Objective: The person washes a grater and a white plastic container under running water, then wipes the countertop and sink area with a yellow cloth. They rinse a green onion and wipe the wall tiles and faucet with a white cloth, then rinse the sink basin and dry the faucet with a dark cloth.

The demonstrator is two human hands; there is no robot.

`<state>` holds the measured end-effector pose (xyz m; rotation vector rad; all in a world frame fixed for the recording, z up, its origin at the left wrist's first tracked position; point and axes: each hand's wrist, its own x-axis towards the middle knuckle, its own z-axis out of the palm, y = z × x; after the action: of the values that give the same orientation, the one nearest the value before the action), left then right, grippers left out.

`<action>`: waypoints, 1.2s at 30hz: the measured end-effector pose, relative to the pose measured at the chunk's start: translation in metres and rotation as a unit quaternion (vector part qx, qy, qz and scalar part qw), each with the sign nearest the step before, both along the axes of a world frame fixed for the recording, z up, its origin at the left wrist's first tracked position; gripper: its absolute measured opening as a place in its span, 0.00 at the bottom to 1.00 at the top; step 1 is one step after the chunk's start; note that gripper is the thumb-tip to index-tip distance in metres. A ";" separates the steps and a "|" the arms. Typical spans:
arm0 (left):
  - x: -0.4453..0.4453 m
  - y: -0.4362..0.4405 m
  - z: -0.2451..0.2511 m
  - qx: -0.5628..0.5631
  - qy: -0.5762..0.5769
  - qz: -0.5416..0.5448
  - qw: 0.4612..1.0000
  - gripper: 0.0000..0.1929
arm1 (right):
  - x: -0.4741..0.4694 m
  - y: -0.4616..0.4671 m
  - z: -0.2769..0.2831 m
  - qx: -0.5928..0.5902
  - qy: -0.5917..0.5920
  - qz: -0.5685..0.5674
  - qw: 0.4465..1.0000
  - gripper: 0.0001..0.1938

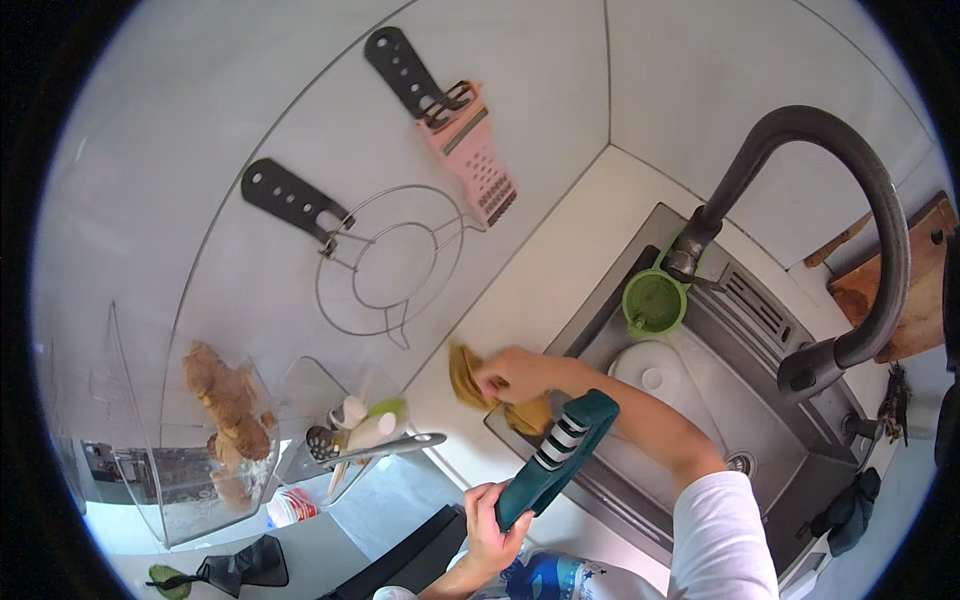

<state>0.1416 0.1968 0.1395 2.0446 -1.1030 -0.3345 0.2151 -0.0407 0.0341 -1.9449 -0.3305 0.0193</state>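
Note:
A dark green knife sharpener with several white-and-black slots is gripped near its lower end by my left hand. It is raised over the counter beside the sink. My right hand reaches across the sink's corner and pinches a yellow-brown cloth, which touches or hangs close above the pale countertop. Part of the cloth shows below the hand, near the sink rim. A white lid or dish lies in the steel sink, partly covered by my right forearm.
A black faucet arches over the sink, beside a green strainer cup. A pink grater and wire rack hang on the wall. Ginger and a utensil holder stand at left. A wooden cutting board leans at right.

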 end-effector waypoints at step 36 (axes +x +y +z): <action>0.043 0.014 -0.013 -0.025 -0.102 0.098 0.990 0.24 | -0.086 0.123 0.028 -0.261 0.056 0.215 0.939 0.17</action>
<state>0.1845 0.2111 0.1261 2.1560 -1.0079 0.0019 0.1293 0.0827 0.0624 -2.3415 -0.7262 0.5506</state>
